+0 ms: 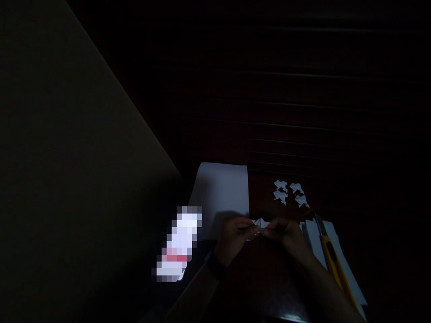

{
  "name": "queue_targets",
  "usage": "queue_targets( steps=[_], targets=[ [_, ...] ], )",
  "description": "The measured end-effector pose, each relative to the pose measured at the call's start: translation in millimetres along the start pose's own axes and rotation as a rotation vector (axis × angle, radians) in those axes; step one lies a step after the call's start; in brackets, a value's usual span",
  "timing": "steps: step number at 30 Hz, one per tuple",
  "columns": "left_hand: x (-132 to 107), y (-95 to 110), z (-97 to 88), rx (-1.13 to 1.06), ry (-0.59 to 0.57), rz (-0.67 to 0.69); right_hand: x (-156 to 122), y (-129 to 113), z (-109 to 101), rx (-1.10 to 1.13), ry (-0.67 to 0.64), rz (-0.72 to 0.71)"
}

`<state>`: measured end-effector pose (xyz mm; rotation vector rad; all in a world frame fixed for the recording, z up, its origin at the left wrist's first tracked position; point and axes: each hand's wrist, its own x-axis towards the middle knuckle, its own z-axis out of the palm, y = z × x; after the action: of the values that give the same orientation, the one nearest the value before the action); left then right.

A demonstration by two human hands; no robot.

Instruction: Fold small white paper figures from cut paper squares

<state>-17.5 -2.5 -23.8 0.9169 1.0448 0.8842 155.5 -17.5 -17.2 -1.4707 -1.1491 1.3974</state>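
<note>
Between my two hands is a small piece of folded white paper (261, 224), its creased point facing away from me. My left hand (235, 233), with a dark band at the wrist, pinches its left side. On the opposite side, the fingers of my right hand (285, 234) grip the paper too, the thumbs nearly meeting at its near edge. Beyond my right hand lie several small folded paper figures (280, 196) in a loose group. A large white sheet (224, 193) lies flat just past my left hand. Dim light hides the finer folds.
A yellow box cutter (332, 260) rests on a stack of white paper (346, 264) at the right, close to my right forearm. A lit, pixelated screen (178, 246) stands at the left. A pale wall (84, 157) slants along the left side; dark wood panelling (286, 89) fills the back.
</note>
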Motion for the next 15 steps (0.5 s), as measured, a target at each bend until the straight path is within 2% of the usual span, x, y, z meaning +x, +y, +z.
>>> queue_targets(
  steps=[5,10,15],
  targets=[
    [-2,0,2.2,-0.001,-0.015,0.007,0,3,3,0.021,0.042,-0.064],
    [-4,-3,4.4,-0.008,0.027,-0.013,0,10,8,0.006,0.111,-0.051],
    [-9,-7,4.9,0.012,0.007,0.006,-7,4,2,-0.149,0.112,-0.099]
  ],
)
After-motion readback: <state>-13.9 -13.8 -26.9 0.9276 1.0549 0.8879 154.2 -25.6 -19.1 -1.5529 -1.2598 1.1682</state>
